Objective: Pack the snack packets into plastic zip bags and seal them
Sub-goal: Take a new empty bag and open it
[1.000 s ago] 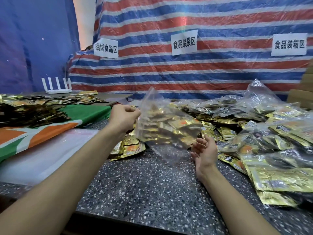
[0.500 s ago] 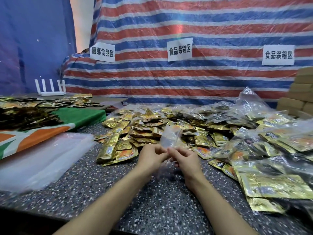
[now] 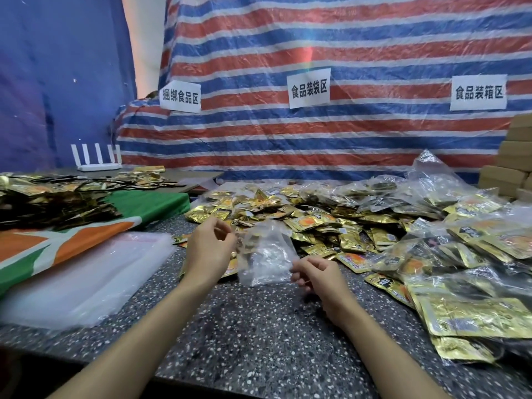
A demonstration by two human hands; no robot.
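Observation:
An empty clear plastic zip bag (image 3: 266,254) hangs between my hands above the speckled table (image 3: 259,335). My left hand (image 3: 208,249) pinches the bag's upper left edge. My right hand (image 3: 318,273) pinches its lower right edge with curled fingers. Behind the bag lies a heap of loose gold snack packets (image 3: 316,223). To the right are several filled clear bags of gold packets (image 3: 466,254).
A stack of flat empty zip bags (image 3: 83,272) lies at the left on an orange, green and white cloth (image 3: 138,205). More gold packets (image 3: 51,197) pile up at the far left beside a white router (image 3: 98,156). Cardboard boxes (image 3: 515,162) stand at the back right.
The bag was held up in my left hand, then brought down between both hands. My hands have since moved apart, spreading the bag. The camera has tilted down.

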